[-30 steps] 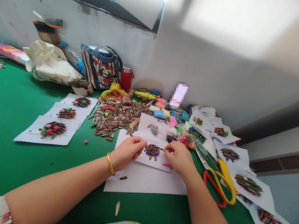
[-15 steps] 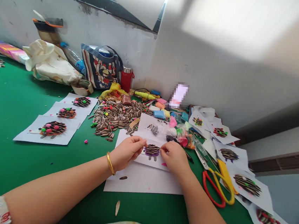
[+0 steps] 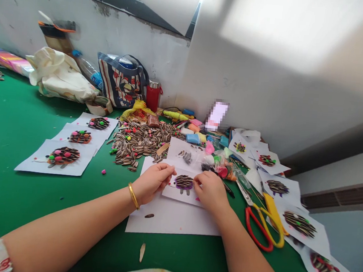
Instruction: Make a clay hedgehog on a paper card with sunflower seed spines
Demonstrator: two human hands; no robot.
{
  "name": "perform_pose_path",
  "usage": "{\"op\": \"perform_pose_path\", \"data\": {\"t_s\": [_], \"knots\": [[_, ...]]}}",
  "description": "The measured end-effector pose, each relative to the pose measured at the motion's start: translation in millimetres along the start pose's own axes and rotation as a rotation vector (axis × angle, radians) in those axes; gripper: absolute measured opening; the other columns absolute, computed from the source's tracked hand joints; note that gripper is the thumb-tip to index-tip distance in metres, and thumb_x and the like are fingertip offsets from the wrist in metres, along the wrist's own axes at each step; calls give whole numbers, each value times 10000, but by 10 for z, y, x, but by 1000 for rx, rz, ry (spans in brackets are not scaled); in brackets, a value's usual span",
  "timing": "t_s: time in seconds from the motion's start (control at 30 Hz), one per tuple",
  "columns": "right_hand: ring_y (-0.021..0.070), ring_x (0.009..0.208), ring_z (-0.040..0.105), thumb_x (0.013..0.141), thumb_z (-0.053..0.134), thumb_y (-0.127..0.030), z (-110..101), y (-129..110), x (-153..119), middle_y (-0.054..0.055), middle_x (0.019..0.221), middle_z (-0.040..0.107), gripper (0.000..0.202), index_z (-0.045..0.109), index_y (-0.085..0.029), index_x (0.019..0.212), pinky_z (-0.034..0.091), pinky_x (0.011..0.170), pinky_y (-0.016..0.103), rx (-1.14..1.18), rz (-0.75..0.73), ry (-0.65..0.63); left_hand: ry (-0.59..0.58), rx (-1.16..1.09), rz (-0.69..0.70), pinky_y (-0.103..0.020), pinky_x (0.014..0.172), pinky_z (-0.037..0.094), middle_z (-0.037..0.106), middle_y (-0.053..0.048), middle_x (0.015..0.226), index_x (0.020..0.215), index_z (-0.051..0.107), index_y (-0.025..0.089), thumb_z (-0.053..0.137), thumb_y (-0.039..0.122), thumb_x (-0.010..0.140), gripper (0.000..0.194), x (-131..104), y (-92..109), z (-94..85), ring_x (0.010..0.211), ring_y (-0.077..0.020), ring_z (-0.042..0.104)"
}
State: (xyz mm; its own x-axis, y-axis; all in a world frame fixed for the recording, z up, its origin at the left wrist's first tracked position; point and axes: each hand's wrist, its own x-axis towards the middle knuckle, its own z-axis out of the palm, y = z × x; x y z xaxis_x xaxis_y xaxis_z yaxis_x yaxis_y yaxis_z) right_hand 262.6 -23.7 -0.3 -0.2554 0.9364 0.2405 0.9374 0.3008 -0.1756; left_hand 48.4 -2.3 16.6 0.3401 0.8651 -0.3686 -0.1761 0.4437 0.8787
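A hedgehog picture (image 3: 184, 182) made of striped sunflower seeds on a purple clay body, with grey feet, lies on a small white card (image 3: 180, 198). My left hand (image 3: 154, 183), a gold bangle at its wrist, hovers by the card's left side with fingertips pinched together; what they hold, if anything, is hidden. On the other side, my right hand (image 3: 212, 191) has its thumb and fingers pinched at the hedgehog's right edge. I cannot make out anything between them. Beneath the card is a larger white sheet (image 3: 173, 220), with a single seed (image 3: 149, 215) on it.
A heap of sunflower seeds (image 3: 142, 143) lies behind my left hand. Scissors (image 3: 264, 229) with red and yellow handles lie to the right. Finished hedgehog cards (image 3: 59, 156) line the left, and more cards (image 3: 306, 227) the right. Clay packets (image 3: 193, 138) and a red flask (image 3: 152, 97) stand behind.
My left hand has drawn slightly left, away from the hedgehog, so its pointed white head shows more. My right hand stays at the right edge, nearly still.
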Motion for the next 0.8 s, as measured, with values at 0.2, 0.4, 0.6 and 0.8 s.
{"op": "perform_pose_path", "data": {"t_s": [0.2, 0.4, 0.6, 0.8], "knots": [[207, 783, 541, 865, 582, -154, 4, -28, 11, 60, 759, 636, 156, 697, -173, 762, 355, 707, 321, -78, -49, 2, 4, -2, -1, -166, 425, 163, 465, 50, 574, 781, 603, 140, 706, 484, 748, 361, 3, -7, 4, 451, -34, 322], [204, 771, 528, 869, 575, -145, 24, -25, 14, 69, 760, 632, 163, 700, -167, 766, 348, 691, 316, -87, -68, 18, 9, -34, -23, -134, 399, 179, 469, 48, 570, 775, 607, 136, 705, 449, 776, 328, -15, 1, 24, 442, -26, 341], [210, 787, 537, 876, 585, -164, 16, -7, -6, 66, 769, 643, 154, 710, -171, 786, 362, 712, 323, -63, -57, 8, -26, -353, -210, -94, 332, 221, 480, 33, 637, 818, 602, 127, 588, 362, 902, 250, -21, 54, -8, 428, -14, 398], [209, 801, 549, 904, 553, -217, -78, -35, -46, 66, 792, 651, 180, 712, -186, 827, 382, 760, 336, 49, -28, 129, -108, -651, -348, -275, 692, 606, 665, -121, 888, 1007, 596, 106, 433, 414, 978, 349, -27, 90, -36, 790, -174, 696]]}}
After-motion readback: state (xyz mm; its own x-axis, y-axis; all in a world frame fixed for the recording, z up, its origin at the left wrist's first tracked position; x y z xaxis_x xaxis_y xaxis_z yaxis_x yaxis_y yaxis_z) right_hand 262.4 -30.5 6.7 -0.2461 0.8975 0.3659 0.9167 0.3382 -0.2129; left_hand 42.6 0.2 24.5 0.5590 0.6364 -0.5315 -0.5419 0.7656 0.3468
